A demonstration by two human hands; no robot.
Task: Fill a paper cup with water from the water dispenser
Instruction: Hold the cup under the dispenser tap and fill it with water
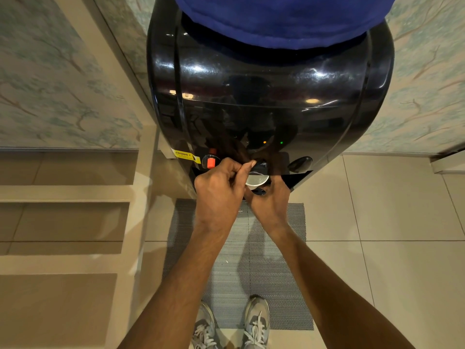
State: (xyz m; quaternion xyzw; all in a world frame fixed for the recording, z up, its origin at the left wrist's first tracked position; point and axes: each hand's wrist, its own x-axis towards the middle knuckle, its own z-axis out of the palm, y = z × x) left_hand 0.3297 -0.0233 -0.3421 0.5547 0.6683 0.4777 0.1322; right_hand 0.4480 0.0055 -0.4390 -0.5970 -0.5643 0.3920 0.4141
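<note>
A glossy black water dispenser (271, 96) stands in front of me with a blue bottle (281, 18) on top. A white paper cup (257, 179) sits under the dark middle tap (260, 167); only its rim and inside show. My right hand (273, 201) wraps around the cup from below and holds it there. My left hand (221, 191) is curled, thumb and forefinger pinched at the middle tap's lever just above the cup's rim. I cannot tell whether water is flowing.
A red-capped tap (210, 162) with a yellow warning label (185, 155) is to the left, a third dark tap (300, 163) to the right. A grey mat (239, 273) lies under my shoes. Steps (65, 192) rise at left; wallpapered walls flank the dispenser.
</note>
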